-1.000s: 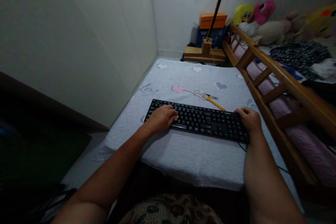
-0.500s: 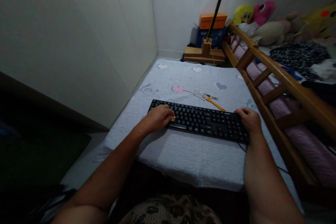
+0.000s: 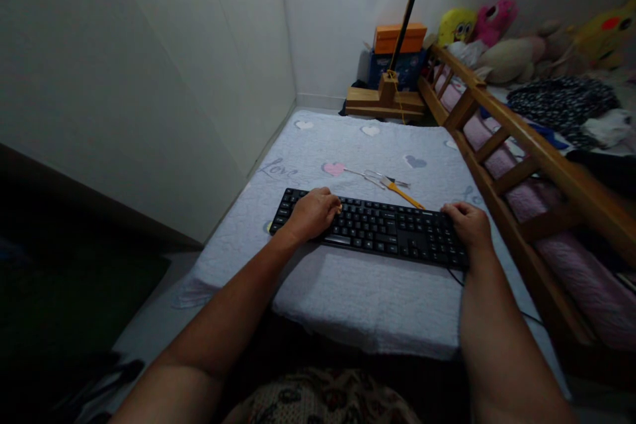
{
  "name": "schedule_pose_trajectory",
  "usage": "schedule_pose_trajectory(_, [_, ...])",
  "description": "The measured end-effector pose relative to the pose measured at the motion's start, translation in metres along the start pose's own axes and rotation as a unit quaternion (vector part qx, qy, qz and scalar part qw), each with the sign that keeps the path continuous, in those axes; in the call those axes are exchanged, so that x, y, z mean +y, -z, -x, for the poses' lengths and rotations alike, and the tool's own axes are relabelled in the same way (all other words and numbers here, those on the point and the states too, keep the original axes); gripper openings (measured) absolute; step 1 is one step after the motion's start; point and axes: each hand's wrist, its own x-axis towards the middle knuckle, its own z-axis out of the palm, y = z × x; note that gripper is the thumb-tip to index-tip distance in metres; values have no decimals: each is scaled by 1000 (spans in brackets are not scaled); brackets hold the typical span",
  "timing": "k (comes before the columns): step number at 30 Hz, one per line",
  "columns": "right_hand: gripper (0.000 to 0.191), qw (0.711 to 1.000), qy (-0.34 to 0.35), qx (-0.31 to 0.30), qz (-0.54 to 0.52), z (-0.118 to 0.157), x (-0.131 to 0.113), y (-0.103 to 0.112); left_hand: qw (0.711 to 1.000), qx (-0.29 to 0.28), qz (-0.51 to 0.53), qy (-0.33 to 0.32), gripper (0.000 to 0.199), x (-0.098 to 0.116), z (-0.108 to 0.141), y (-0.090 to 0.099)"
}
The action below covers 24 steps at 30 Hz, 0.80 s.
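A black keyboard (image 3: 382, 228) lies upside-up on a cloth-covered table. My left hand (image 3: 314, 213) rests over the keys on its left part, fingers closed; a small pale bit shows at the fingertips, too small to name. The keyboard's right end is gripped by my right hand (image 3: 468, 225), thumb and fingers at the upper right corner. Behind the keyboard lie a brush with a yellow handle (image 3: 405, 195) and thin metal tweezer-like tools (image 3: 375, 179), partly overlapping. A black cable (image 3: 455, 277) runs from beneath the keyboard near my right wrist.
The pale cloth (image 3: 368, 311) printed with hearts covers the table. A wooden bed rail (image 3: 531, 139) runs along the right, with plush toys (image 3: 511, 56) and clothes beyond. At the back stand an orange box (image 3: 399, 38) and a wooden stand (image 3: 385, 103) with a dark pole. A pale wall panel (image 3: 189, 66) borders the left.
My left hand has slid rightward across the keys, uncovering more of the keyboard's left end. My right hand keeps its grip on the right end. The view has shifted slightly.
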Motion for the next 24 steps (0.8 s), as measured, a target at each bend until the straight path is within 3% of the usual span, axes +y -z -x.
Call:
schedule_pose_trajectory(8, [34,1000,-6,-4,-1,1,0,1,999,-38,-10,-37,23,5,21,5])
schedule_pose_trajectory(18, [34,1000,8,2,-3,1,2,0,996,-45,13,-71,20,0,53,8])
schedule_pose_trajectory(24, [36,1000,18,7,0,-2,7,-1,995,-64,10,-78,18,-6,57,18])
